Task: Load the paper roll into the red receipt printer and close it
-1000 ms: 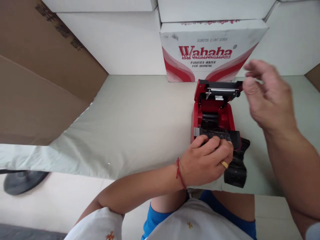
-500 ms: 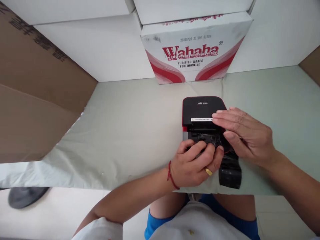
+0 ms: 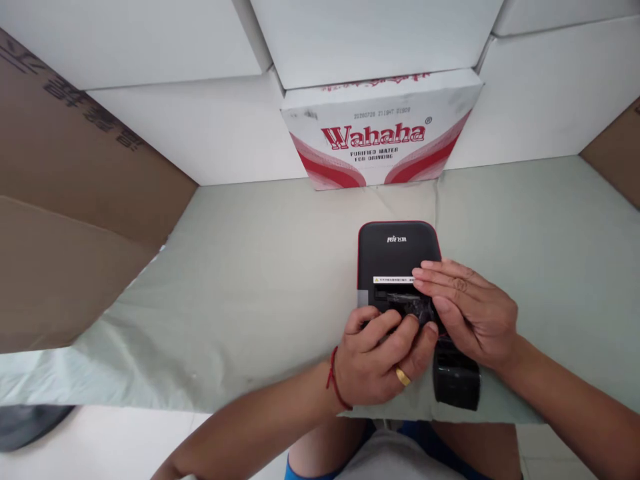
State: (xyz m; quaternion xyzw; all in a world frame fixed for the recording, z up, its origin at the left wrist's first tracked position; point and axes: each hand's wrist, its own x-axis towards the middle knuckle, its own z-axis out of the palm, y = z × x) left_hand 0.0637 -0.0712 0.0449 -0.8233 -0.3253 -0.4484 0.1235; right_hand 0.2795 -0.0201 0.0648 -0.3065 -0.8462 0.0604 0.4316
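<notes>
A black printer (image 3: 397,257) with red trim and a white label strip stands on the cloth near the front edge. My right hand (image 3: 475,310) lies on the right side of its lid, fingers stretched out and close together. In front of the slot, my left hand (image 3: 385,357) has its fingers curled onto crumpled black film (image 3: 423,310); the fingertips are partly hidden. Shiny black film (image 3: 456,377) also hangs from the printer's front right side over the cloth, between my two hands.
A pale green cloth (image 3: 260,267) covers the table. Behind the printer stands a white and red Wahaha water carton (image 3: 375,147), with white boxes (image 3: 165,43) stacked around it. A brown cardboard box (image 3: 75,267) takes up the left side.
The printer's lid, slightly raised before, has come down, with my right hand still on it. My left hand stays at the film. My view has tilted up a little.
</notes>
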